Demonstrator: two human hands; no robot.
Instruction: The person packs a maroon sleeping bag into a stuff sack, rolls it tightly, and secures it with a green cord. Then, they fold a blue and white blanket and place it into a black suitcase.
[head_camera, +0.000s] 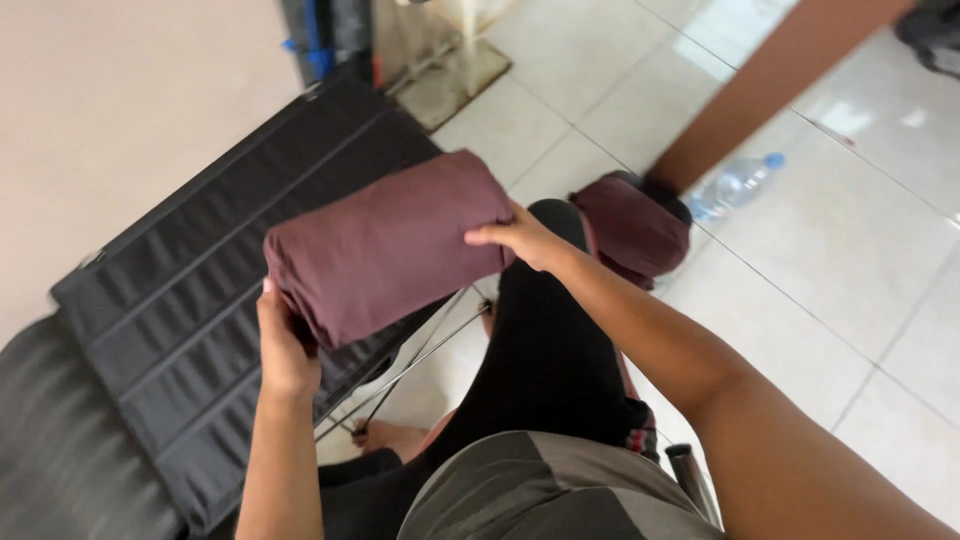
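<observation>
I hold a folded maroon cloth bundle (385, 245) in the air between both hands. My left hand (285, 350) grips its lower left end from beneath. My right hand (525, 240) presses on its right end, thumb on the top. The bundle hovers over the edge of a black ribbed folding cot (200, 290). Below it is my raised knee in black trousers (550, 340). A second maroon cloth bundle (632, 228) lies beyond the knee, on or near it.
A clear plastic water bottle (735, 185) lies on the white tiled floor at upper right, next to a brown post or leg (770, 85). Metal cot legs (420, 355) cross under the bundle. A beige wall fills the upper left.
</observation>
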